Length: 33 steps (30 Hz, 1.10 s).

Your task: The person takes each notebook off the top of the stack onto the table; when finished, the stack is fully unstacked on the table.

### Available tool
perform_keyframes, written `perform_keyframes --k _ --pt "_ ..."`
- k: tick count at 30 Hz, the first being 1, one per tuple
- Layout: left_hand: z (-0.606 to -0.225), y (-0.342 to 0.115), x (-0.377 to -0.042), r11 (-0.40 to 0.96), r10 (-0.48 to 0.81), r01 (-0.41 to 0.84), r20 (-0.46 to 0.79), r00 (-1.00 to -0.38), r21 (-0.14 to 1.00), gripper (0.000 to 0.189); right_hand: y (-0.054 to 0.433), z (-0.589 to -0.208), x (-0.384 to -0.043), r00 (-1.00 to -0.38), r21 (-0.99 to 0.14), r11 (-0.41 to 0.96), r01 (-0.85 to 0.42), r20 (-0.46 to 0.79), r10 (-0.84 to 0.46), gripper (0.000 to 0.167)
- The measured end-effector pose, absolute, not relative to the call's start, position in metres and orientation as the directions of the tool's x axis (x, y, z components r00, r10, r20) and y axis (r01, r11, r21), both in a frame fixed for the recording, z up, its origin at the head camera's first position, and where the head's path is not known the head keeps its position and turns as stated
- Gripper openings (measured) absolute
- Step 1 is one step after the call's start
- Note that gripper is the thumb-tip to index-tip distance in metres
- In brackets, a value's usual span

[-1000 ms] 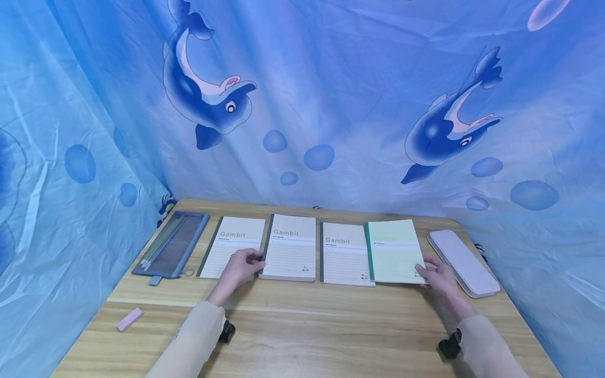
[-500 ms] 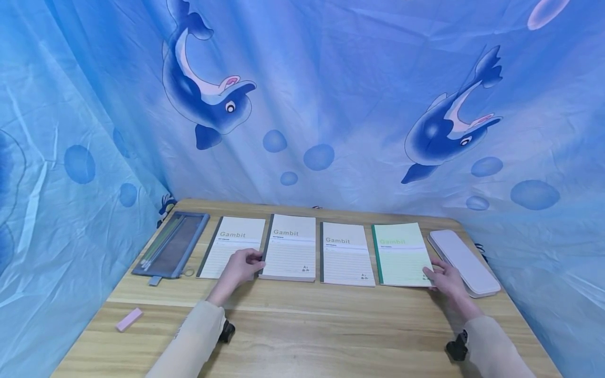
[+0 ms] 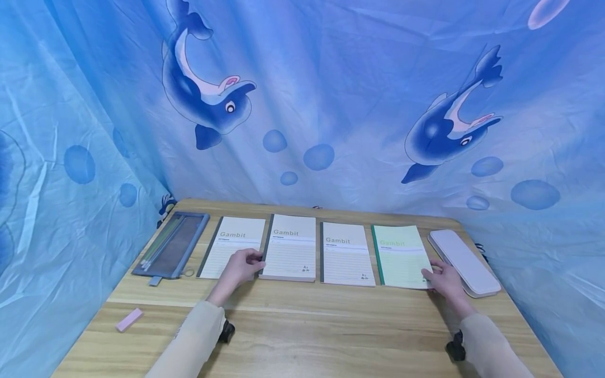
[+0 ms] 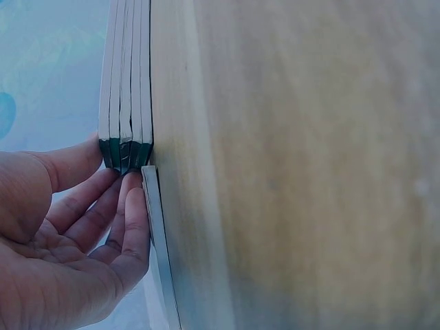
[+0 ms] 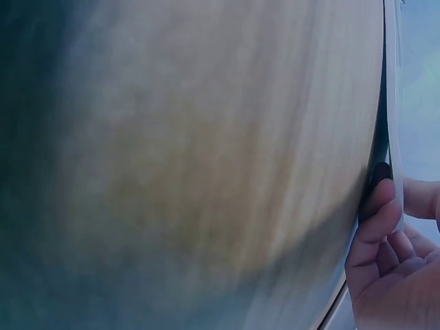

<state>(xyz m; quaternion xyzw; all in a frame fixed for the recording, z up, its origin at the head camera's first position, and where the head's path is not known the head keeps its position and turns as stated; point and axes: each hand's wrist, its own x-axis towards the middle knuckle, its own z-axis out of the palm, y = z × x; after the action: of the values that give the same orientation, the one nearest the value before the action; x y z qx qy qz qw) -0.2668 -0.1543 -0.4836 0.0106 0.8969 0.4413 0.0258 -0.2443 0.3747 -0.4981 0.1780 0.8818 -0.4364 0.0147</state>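
Note:
Several "Gambit" notebooks lie side by side. My left hand holds the left edge of the second, a thick notebook stack; in the left wrist view, the thumb is at its top and the curled fingers touch the dark spines. Under that hand is the first notebook. With thumb above and fingers beneath, my right hand pinches the lower right corner of a pale green notebook with a green spine. Its held edge is slightly raised in the right wrist view. Between them lies another cream notebook.
A blue mesh pencil pouch with pencils lies at the far left, and a pink eraser in front of it. Right of the green notebook is a pale pencil case. A blue dolphin curtain hangs behind the wooden table.
My right hand has moved the green notebook to the right and lower, off the cream notebook's edge, so it lies beside it with a small gap. The left hand has stayed put.

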Motion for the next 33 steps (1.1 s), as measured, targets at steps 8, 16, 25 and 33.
perform_keyframes --k 8,16,25,33 --pt "-0.4853 -0.1540 -0.2673 0.603 0.052 0.001 -0.038 -0.998 0.798 0.031 0.3739 -0.4986 -0.2428 -0.947 -0.633 0.715 0.298 -0.105 0.302 0.056" --pt "-0.4831 -0.1537 -0.2667 0.596 0.048 -0.010 -0.048 -0.998 0.803 0.031 0.3717 -0.4945 -0.2389 -0.961 -0.543 0.801 0.251 -0.041 0.274 0.051" --pt "-0.4824 -0.1545 -0.2676 0.597 0.051 -0.007 -0.047 -0.998 0.802 0.031 0.3685 -0.4921 -0.2393 -0.950 -0.523 0.802 0.289 -0.057 0.306 0.047" --pt "-0.4839 -0.1550 -0.2684 0.595 0.045 -0.016 -0.054 -0.998 0.804 0.031 0.3692 -0.4895 -0.2394 -0.954 -0.530 0.799 0.283 -0.070 0.292 0.050"
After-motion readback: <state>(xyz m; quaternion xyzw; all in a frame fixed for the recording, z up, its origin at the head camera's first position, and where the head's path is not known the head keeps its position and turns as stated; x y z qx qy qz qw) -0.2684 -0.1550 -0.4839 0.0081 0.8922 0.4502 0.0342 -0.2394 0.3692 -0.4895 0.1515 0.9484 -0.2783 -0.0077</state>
